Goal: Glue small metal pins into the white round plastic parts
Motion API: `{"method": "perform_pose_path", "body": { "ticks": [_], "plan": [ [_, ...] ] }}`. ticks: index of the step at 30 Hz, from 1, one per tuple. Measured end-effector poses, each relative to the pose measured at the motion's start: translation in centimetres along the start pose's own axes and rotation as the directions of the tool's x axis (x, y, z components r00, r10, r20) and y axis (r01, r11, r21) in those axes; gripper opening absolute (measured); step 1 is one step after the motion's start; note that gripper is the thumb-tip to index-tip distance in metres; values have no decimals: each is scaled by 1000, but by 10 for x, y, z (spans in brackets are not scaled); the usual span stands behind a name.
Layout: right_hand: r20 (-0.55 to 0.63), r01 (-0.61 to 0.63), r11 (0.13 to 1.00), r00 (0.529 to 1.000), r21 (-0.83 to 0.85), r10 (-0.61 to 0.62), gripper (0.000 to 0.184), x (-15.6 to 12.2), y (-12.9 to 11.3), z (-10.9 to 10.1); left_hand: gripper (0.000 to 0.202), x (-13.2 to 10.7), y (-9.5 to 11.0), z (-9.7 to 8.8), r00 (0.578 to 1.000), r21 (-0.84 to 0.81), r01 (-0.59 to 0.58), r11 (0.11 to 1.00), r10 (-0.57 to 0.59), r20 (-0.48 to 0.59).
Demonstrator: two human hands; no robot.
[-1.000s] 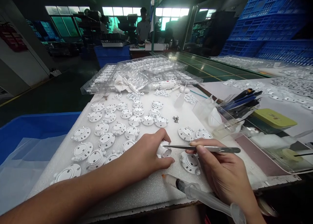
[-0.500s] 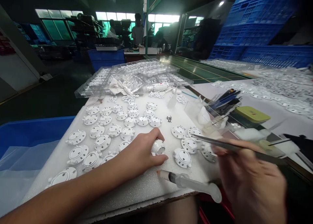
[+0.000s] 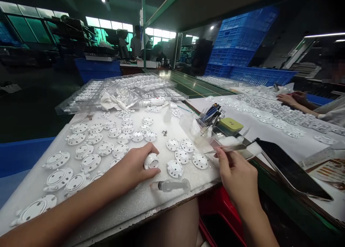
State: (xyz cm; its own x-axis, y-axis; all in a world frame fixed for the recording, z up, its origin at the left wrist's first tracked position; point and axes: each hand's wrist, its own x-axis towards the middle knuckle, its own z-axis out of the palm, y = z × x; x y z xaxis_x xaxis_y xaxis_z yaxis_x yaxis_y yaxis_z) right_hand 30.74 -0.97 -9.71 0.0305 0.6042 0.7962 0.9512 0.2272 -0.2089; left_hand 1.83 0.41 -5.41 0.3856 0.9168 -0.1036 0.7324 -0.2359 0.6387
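Note:
My left hand (image 3: 137, 166) rests on the white foam sheet (image 3: 145, 200), its thumb and fingers closed round a small white cup-shaped part (image 3: 151, 161) whose round opening faces right. Tweezers (image 3: 229, 149) are pinched in my right hand (image 3: 238, 171), tips pointing left above the foam's right side. Just left of that hand lies a white round disc (image 3: 199, 161) with knobs round its rim, and several more like it are grouped nearby. A clear syringe (image 3: 172, 185) lies in front of my left hand. Beyond it is a little heap of tiny dark pieces (image 3: 164, 133).
Many similar discs (image 3: 90, 162) cover the foam's left half. Clear trays (image 3: 121, 85) of white parts stand behind. On the right are a tool holder (image 3: 211, 114), a yellow-green box (image 3: 230, 124) and a dark tablet-like slab (image 3: 291, 168). A co-worker's hands (image 3: 289, 99) are farther right.
The view has swung right, bringing the co-worker's hands and the slab into sight. My right hand has drawn back with the tweezers, away from the discs. My left hand keeps its grip.

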Motion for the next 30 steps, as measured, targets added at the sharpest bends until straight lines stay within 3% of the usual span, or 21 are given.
{"method": "perform_pose_path", "body": {
  "ticks": [6,12,16,19,23,30],
  "plan": [
    [44,-17,999,999,45,15,33,2,5,4,36,-1,-1,0,996,34,-79,996,80,-38],
    [67,-133,984,990,118,126,40,3,12,20,38,-5,2,-3,988,83,-146,986,149,-27],
    [66,-245,938,970,244,236,47,-1,14,26,37,-13,13,-22,987,120,-153,981,158,-33],
    [20,-311,883,945,351,325,46,-11,11,27,41,-10,17,-42,990,73,-70,995,79,-118],
    [-21,-364,811,908,457,419,44,-25,6,28,52,19,12,-63,987,78,-5,997,18,-161],
    [43,-395,761,898,515,437,35,-32,7,23,56,85,-7,-83,983,116,66,991,-45,-180]
  ]
}}
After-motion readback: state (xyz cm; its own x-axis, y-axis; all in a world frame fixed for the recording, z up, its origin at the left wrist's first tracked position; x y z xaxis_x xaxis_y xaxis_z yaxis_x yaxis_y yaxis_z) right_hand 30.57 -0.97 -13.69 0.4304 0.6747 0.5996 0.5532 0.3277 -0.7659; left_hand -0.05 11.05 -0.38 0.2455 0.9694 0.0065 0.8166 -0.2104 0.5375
